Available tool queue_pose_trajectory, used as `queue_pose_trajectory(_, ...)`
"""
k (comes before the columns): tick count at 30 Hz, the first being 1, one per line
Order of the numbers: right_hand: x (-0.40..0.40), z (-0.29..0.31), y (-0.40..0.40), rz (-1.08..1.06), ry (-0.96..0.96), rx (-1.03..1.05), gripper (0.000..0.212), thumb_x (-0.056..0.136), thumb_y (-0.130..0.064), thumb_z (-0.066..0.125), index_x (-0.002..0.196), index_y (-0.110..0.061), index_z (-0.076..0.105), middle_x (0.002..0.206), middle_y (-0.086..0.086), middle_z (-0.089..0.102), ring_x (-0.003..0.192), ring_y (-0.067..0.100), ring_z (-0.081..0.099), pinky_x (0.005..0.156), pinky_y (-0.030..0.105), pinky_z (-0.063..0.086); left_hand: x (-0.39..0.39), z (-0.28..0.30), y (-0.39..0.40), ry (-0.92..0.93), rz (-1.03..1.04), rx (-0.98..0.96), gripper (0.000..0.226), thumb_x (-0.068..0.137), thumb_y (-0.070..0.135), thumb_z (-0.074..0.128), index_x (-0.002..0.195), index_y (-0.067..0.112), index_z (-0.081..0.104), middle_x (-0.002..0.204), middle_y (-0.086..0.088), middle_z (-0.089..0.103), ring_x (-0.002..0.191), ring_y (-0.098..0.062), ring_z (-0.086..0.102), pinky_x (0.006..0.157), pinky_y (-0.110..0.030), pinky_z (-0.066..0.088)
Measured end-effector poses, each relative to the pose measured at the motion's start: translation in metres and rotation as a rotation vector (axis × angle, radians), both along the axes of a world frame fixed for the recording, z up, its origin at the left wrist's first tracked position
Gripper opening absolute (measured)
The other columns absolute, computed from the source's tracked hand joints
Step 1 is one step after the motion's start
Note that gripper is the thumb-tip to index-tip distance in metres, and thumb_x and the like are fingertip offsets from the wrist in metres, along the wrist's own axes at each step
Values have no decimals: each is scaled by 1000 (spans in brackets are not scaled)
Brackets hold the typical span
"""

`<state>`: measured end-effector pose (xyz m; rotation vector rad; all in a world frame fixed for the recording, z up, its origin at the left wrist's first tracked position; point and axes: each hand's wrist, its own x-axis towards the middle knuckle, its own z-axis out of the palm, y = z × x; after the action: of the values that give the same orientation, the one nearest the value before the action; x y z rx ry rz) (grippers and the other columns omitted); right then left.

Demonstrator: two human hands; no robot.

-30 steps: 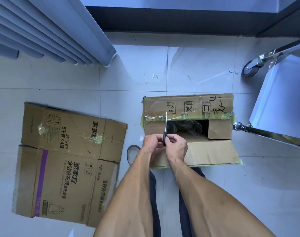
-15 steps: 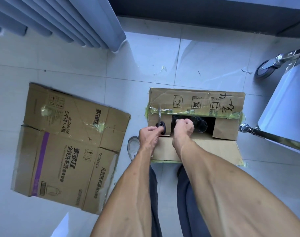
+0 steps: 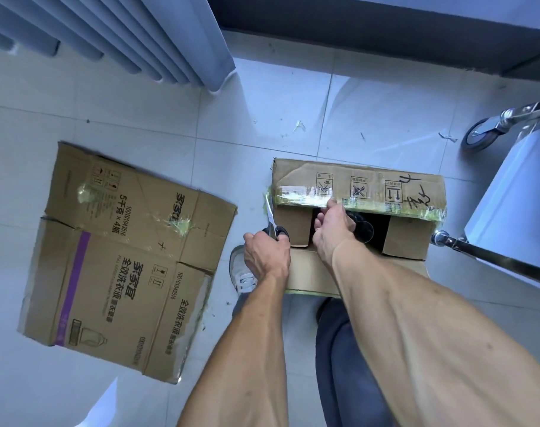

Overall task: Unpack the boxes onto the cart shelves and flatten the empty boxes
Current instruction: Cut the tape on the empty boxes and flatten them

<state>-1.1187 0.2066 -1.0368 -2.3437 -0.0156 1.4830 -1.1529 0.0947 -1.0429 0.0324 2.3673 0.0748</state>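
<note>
On pale floor tiles (image 3: 158,118), flattened box (image 3: 121,257) lies.

Matt brown cardboard box (image 3: 358,186) (glossy tape (image 3: 305,192) along its seam) on smooth, shiny floor tiles (image 3: 385,118).

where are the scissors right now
In the head view, just left of centre: the left hand grips the scissors at the open box's left end, blades pointing up at its taped corner, with the flattened box further left.
</note>
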Motion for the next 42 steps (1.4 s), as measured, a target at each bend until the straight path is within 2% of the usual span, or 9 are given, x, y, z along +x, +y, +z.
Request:
queue_pose_trajectory(2,0,-2,-1,-40,61,15,9,97,-16,59,94,-8,63,95,10,65,81,19,68,74,24,58,3,2,-2,5,-14,-22,31,86,34,60,93,5,68,110,-10,54,80,-28,55,68,-32,38)
queue_pose_trajectory(4,-1,-3,-4,-59,134,-2,20,100,-16,54,116,-5,58,119,22,63,102,34,68,93,39,55,5,3,-7,17,-39,-41,29,87,32,60,93,5,67,111,-10,52,83,-28,56,68,-33,39)
queue_pose_trajectory(6,0,-4,-5,-56,149,3,25,101,-16,53,122,-3,54,123,23,62,95,35,68,92,40,55,7,3,-12,35,-69,-30,27,88,29,59,97,4,66,113,-10,53,89,-28,59,72,-34,42)
queue_pose_trajectory(9,0,-3,-5,-38,134,0,18,100,-18,54,115,-8,55,120,20,65,71,25,67,85,36,55,8,4,-17,45,-59,-7,31,88,25,60,109,3,61,114,-12,56,95,-28,61,80,-34,45)
queue_pose_trajectory(12,1,-5,-7,-5,130,-6,11,99,-19,56,107,-11,56,117,18,67,66,20,67,78,35,53,6,3,-18,15,-29,-2,36,87,23,64,116,1,58,118,-14,55,101,-30,60,86,-35,47)
queue_pose_trajectory(20,6,-8,-8,55,142,0,17,96,-30,62,87,-18,54,98,10,65,68,17,69,63,28,50,3,0,-29,89,9,119,37,86,25,75,115,7,61,115,-5,51,100,-24,59,90,-30,45)
queue_pose_trajectory(26,6,-6,-10,41,157,14,20,93,-31,66,85,-17,55,88,6,65,65,16,69,60,27,49,-2,-1,-32,160,-79,149,45,85,28,74,123,10,59,120,-3,47,108,-21,51,95,-28,41)
queue_pose_trajectory(37,7,-14,-11,46,194,49,22,89,-30,71,87,-17,55,92,8,65,73,19,71,59,26,47,-30,-12,-11,184,-155,161,35,90,20,70,119,4,59,121,-6,48,107,-22,55,97,-28,41)
queue_pose_trajectory(42,9,-14,-10,33,194,46,17,89,-27,71,87,-17,56,86,7,66,73,20,71,57,25,45,-34,-13,-15,174,-108,156,26,91,16,68,115,6,66,116,-4,56,90,-19,55,82,-24,42)
